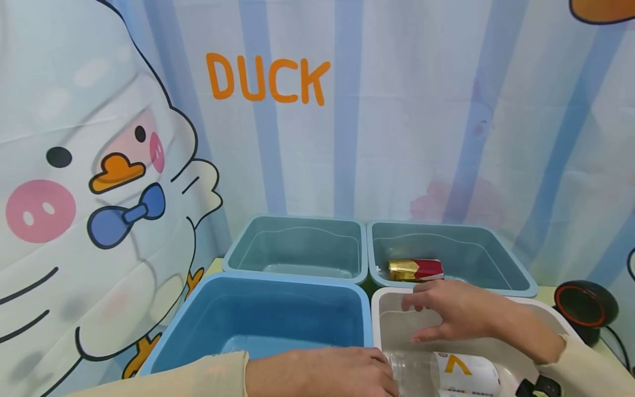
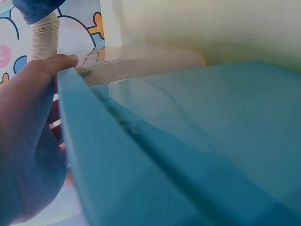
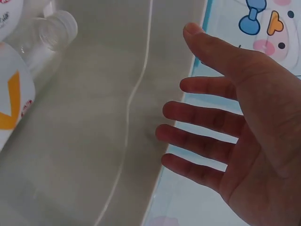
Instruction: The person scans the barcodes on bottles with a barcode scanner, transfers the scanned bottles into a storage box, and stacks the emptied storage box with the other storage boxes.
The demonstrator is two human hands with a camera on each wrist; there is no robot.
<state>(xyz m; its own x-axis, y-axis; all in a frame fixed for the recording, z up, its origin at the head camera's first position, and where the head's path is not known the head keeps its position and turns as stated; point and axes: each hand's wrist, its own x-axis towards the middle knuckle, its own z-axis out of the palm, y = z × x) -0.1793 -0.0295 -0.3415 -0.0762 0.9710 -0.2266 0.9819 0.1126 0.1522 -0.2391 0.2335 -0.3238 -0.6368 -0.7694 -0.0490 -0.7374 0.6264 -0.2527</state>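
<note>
My right hand hovers over the white bin with nothing in it. Its fingers are spread and loosely bent in the right wrist view. Just beyond it, a gold and red can lies on its side in the grey-green back right bin. My left hand is at the rim between the blue bin and the white bin. The left wrist view shows its thumb by the blue rim, which hides most of the fingers. A clear bottle with a white label lies below my right hand.
Another bottle shows partly in the right wrist view. A black object is in the white bin. The back left bin adjoins the can's bin. A black round device stands at right; a duck-print curtain hangs behind.
</note>
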